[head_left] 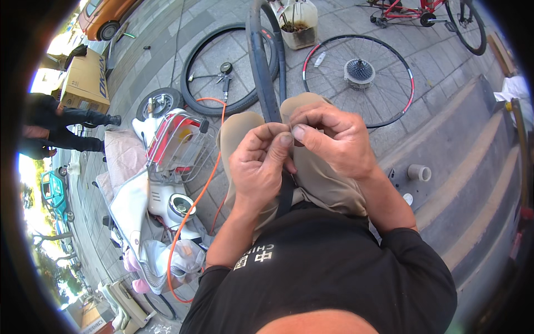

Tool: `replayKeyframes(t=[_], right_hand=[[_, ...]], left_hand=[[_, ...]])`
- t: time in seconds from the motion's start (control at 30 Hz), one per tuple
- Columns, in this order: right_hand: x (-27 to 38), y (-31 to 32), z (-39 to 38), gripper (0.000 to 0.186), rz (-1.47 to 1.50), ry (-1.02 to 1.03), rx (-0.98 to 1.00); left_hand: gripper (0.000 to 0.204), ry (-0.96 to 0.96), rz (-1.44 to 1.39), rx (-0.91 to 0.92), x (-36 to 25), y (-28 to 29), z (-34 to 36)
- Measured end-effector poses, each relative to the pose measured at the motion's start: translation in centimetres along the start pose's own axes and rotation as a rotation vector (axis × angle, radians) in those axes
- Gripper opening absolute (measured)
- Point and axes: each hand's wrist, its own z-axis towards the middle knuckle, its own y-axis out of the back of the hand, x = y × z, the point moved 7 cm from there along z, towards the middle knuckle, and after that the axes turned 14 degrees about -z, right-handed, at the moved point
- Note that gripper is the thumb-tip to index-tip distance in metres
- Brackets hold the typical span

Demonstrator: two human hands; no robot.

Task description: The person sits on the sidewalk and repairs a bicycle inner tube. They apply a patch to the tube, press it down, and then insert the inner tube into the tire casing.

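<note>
My left hand (257, 162) and my right hand (340, 139) meet above my knees, thumbs and fingertips pinched together. Whatever sits between the fingertips is too small and covered to name. A black bicycle inner tube (259, 61) loops up from between my knees, just beyond the hands. Its lower part passes out of sight behind them and between my legs. Neither hand visibly grips the tube.
A black tyre (191, 58) lies on the paving around an inflator gauge (225, 68) with an orange hose (207, 192). A spoked wheel (410, 92) lies to the right, near steps (445, 183) with a white cup (419, 172). A scooter (161, 195) stands left; people's legs (83, 117) show beyond.
</note>
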Motion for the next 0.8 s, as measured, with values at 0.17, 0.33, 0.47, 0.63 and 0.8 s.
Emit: replayKeyframes(t=[0.17,0.33,0.47,0.63,0.8], right_hand=[[0.6,0.2,0.5,0.013,-0.04,0.073,0.021],[0.3,0.0,0.6,0.013,-0.024,0.074,0.025],[0.2,-0.7,0.5,0.011,0.031,0.083,-0.002],[0.3,-0.7,0.5,0.011,0.007,0.088,-0.003],[1.0,-0.9,0.8,0.011,-0.127,0.235,-0.008]], left_hand=[[0.022,-0.005,-0.032,0.027,0.1,0.1,0.0],[0.021,0.006,-0.048,0.039,-0.2,0.0,0.0],[0.021,-0.009,-0.069,0.03,-0.1,0.2,0.1],[0.021,0.01,-0.102,0.039,0.2,0.6,0.3],[0.022,0.03,-0.161,0.01,0.3,0.8,0.6]])
